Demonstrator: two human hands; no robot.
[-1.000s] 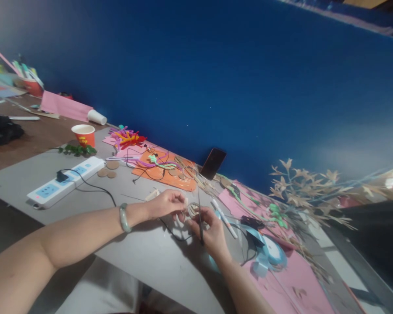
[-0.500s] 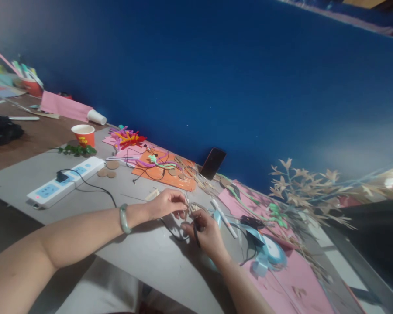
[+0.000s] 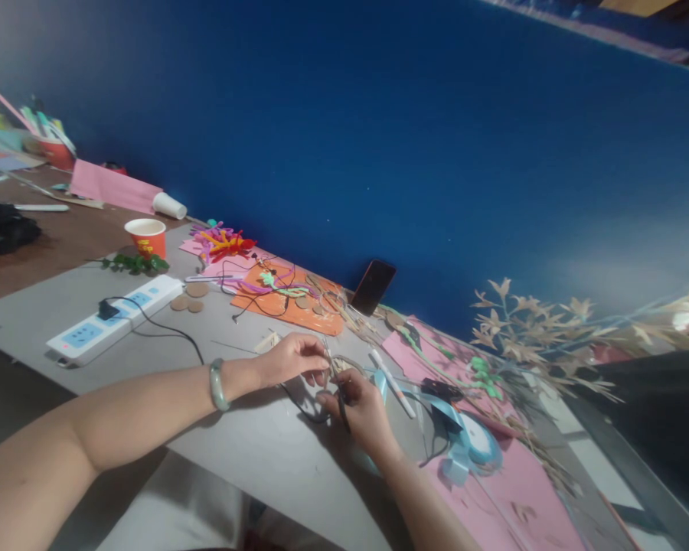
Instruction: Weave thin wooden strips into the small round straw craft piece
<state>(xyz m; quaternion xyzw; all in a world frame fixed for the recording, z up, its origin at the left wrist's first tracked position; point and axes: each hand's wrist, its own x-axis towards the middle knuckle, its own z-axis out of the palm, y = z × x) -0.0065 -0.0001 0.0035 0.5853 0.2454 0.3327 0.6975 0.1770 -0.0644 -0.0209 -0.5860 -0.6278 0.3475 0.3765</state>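
Note:
Over the grey tabletop, my two hands are close together. My left hand [image 3: 304,358], with a pale green bangle [image 3: 218,385] on its wrist, is closed in a pinch; what lies between its fingertips is too small to make out. My right hand [image 3: 363,405] is closed around a slim dark tool [image 3: 343,405], whose narrow end points up beside the left fingertips. The tool's exact kind is unclear. Behind the fingers is a small tan bundle [image 3: 340,363], partly hidden. A black cable runs on the table below the hands.
On the left lies a white power strip [image 3: 115,321] with a plugged-in cable; beyond it stands a red paper cup [image 3: 148,237]. A phone [image 3: 373,286] leans against the blue wall. To the right are a white marker [image 3: 393,384], blue ribbon roll [image 3: 479,440] and pink sheets [image 3: 511,497].
The slim dark tool in my right hand has tilted slightly, its narrow end now showing higher beside the left fingertips. Both hands have stayed nearly in place.

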